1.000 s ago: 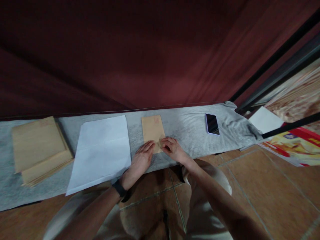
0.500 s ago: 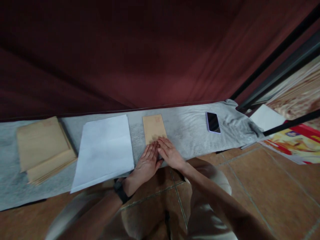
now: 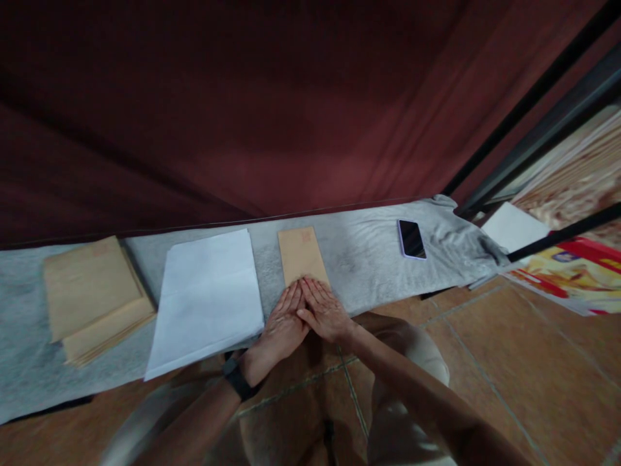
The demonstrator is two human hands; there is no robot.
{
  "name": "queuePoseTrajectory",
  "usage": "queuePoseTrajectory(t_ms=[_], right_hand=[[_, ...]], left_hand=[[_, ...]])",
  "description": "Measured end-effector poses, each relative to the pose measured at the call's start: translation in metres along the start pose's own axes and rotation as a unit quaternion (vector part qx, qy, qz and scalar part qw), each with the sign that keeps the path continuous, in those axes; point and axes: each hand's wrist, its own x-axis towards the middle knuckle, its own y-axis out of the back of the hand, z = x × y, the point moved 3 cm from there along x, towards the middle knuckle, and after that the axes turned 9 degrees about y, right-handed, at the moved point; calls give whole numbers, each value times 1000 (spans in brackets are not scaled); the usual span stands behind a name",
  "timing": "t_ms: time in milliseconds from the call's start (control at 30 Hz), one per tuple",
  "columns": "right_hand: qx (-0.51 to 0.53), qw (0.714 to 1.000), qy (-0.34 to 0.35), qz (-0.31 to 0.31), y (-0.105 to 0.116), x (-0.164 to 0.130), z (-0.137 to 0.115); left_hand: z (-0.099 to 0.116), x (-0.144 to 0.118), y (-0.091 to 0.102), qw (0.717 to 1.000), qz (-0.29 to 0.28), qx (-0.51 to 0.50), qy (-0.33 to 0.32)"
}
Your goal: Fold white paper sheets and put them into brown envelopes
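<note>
Resting: left hand (image 3: 286, 322) and right hand (image 3: 330, 317), palms down, on the near end of the envelope (image 3: 301, 254).
Grip: both hands laid flat, fingers straight rather than curled around the envelope; the hands meet, index fingers side by side, right thumb touching the left hand.
Envelope: flat on the cloth (image 3: 363, 259), far part showing beyond the fingertips, near edge hidden under the hands.
Mark (image 3: 306, 237): reddish, at the envelope's far right corner.
Paper (image 3: 208, 291): white, left of the envelope and apart from it.
Pile (image 3: 97, 291): brown envelopes, just beside the paper, farther left.
Phone (image 3: 412, 239): well apart, right of the hands.
</note>
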Motion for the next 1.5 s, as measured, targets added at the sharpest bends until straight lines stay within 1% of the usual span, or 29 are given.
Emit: queuePoseTrajectory(t_ms=[100,200,400,567,733,800,933,1067,1200,1300,1400,1500], right_hand=[[-20,1000,0,16,1,-5,6],[-38,999,-4,29,3,-11,14],[-55,998,-23,34,9,-22,30],[-58,997,-30,36,13,-26,35],[-54,996,-43,47,16,-17,29],[-49,998,-22,38,13,-11,21],[-43,998,43,22,2,-5,6],[-50,997,56,22,-2,-8,4],[-47,998,50,13,-2,-8,7],[-47,998,45,13,-3,-7,7],[-50,997,47,22,-4,-7,7],[-49,998,43,23,-4,-7,7]], left_hand=[[0,0,7,1000,5,-5,2],[-2,-2,10,1000,14,-2,3],[-10,-9,14,1000,19,3,6],[-12,-12,17,1000,19,19,7],[-12,-10,11,999,23,40,13],[-12,-10,7,999,27,39,17],[-17,-12,3,999,26,26,18],[-28,-10,2,1000,-2,12,13],[-37,5,9,1000,-21,-16,11],[-39,27,15,999,-18,-36,5],[-40,60,16,999,1,-33,8],[-41,103,11,999,19,-27,3]])
